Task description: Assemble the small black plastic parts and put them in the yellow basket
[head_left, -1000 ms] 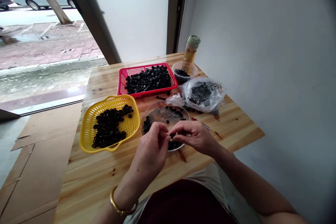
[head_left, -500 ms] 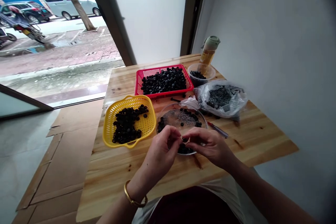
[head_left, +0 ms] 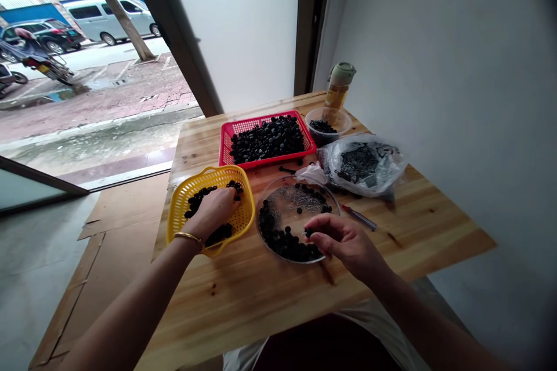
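Observation:
My left hand reaches down into the yellow basket, over small round black pieces in it. Its fingertips are hidden, so I cannot see whether they grip a piece. Above the near right rim of a clear round dish, my right hand pinches a small black round piece between thumb and fingers. Inside that dish, black pieces line the near and left side, and many thin clear or silvery bits lie toward the back.
A red basket heaped with black pieces stands at the back. Right of it are a clear tub, a drink bottle and a plastic bag of dark small parts. A red-tipped pen-like tool lies beside the dish.
My left hand has left my right hand over the dish and moved left into the yellow basket. My right hand stays over the dish, still pinching a black piece.

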A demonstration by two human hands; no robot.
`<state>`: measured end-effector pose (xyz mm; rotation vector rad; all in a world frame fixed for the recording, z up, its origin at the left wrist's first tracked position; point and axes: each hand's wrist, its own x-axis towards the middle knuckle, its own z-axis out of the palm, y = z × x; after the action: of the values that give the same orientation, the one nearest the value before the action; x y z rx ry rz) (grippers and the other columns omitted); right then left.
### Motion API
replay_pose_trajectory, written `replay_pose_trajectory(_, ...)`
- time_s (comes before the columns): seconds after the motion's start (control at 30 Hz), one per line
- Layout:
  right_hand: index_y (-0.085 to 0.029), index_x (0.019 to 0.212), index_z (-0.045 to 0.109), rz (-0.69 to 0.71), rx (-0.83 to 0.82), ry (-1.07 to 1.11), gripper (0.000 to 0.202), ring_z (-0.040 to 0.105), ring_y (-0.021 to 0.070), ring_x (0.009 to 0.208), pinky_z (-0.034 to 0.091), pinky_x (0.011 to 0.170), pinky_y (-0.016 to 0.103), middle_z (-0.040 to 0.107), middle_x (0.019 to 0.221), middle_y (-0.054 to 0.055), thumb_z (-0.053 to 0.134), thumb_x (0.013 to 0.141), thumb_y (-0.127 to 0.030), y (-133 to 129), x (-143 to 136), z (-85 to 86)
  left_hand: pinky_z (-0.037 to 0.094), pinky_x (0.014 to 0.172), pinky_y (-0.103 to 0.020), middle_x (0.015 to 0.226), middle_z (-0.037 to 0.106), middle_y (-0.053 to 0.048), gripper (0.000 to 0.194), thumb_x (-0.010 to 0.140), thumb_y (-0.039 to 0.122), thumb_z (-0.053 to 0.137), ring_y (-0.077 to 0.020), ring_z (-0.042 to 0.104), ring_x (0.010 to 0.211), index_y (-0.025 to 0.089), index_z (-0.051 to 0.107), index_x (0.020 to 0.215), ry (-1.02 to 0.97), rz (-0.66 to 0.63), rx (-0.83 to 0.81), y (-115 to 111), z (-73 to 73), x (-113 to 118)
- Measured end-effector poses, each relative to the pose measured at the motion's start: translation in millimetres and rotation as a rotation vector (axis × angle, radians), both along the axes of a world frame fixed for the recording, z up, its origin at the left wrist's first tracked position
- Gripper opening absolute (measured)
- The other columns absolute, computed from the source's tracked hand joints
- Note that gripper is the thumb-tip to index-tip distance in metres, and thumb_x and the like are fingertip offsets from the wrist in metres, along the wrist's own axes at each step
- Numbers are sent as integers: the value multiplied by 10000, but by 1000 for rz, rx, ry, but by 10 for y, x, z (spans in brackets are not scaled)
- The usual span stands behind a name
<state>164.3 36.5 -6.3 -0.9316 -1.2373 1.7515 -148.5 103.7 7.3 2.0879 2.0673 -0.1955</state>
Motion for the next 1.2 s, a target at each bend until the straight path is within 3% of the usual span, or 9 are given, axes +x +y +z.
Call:
replay_pose_trajectory(0.13, -171, 974, 779, 14, -24, 2, 331, 511, 65, 521, 405, 492, 187, 770, 794, 56, 857, 786, -432, -20, -6, -12, 506, 747, -361, 982, 776, -184, 242, 924, 297, 572, -324, 727, 909, 145, 757, 958, 40, 7, -26, 57, -92, 19)
replay_pose_trajectory(0.33, -175, 958, 778, 8, -83, 60, 366, 500, 60, 506, 383, 484, 183, 768, 764, 47, 885, 759, -463, 0, -48, -45, 500, 728, -362, 1000, 783, -184, 222, 885, 249, 584, -339, 730, 917, 148, 759, 976, 23, -13, -31, 25, -70, 45)
replay_pose_trajectory(0.43, -184, 954, 781, 12, -119, 157, 360, 491, 49, 488, 363, 467, 177, 778, 785, 48, 899, 753, -457, 8, -58, -79, 493, 716, -366, 920, 771, -176, 192, 869, 217, 578, -325, 723, 845, 138, 747, 914, -5, -21, 5, -47, 74, 64)
replay_pose_trajectory(0.53, -186, 952, 787, 13, -158, 239, 359, 482, 45, 469, 334, 439, 172, 775, 779, 45, 911, 744, -451, 11, -55, -109, 496, 731, -351, 928, 749, -135, 227, 908, 263, 545, -284, 698, 844, 150, 717, 1005, -77, -21, 104, -239, 311, 139)
replay_pose_trajectory(0.57, -186, 950, 789, 11, -169, 255, 361, 480, 46, 465, 328, 431, 172, 773, 772, 45, 915, 738, -450, 9, -54, -115, 499, 715, -331, 904, 735, -102, 249, 923, 311, 544, -252, 683, 805, 165, 701, 1049, -140, -22, 141, -339, 382, 190)
replay_pose_trajectory(0.67, -185, 922, 789, -5, -183, 290, 355, 476, 47, 462, 323, 423, 172, 774, 768, 42, 933, 716, -436, -5, -62, -121, 460, 557, -259, 769, 661, -17, 285, 902, 425, 615, -152, 571, 588, 191, 686, 1049, -725, 15, 178, -708, 482, 441)
replay_pose_trajectory(0.83, -184, 907, 794, -19, -163, 290, 344, 468, 45, 466, 350, 435, 177, 775, 786, 36, 940, 708, -423, -59, -80, -78, 446, 516, -211, 764, 659, -13, 256, 882, 378, 739, -107, 539, 574, 198, 716, 1063, -1445, 177, 139, -1183, 261, 952)
replay_pose_trajectory(1.0, -199, 908, 798, -14, -138, 275, 323, 463, 54, 483, 371, 449, 185, 744, 771, 12, 944, 702, -401, -120, -53, -44, 442, 490, -203, 730, 679, -26, 277, 892, 417, 769, -103, 535, 554, 190, 745, 1048, -1708, 298, 101, -1275, 31, 1144)
replay_pose_trajectory(1.2, -226, 915, 794, -20, -100, 283, 279, 471, 53, 497, 377, 451, 171, 719, 763, -12, 941, 712, -347, -157, -42, -82, 431, 472, -178, 716, 670, -11, 275, 865, 401, 810, -86, 528, 543, 187, 751, 1028, -1802, 342, 93, -1324, -14, 1186)
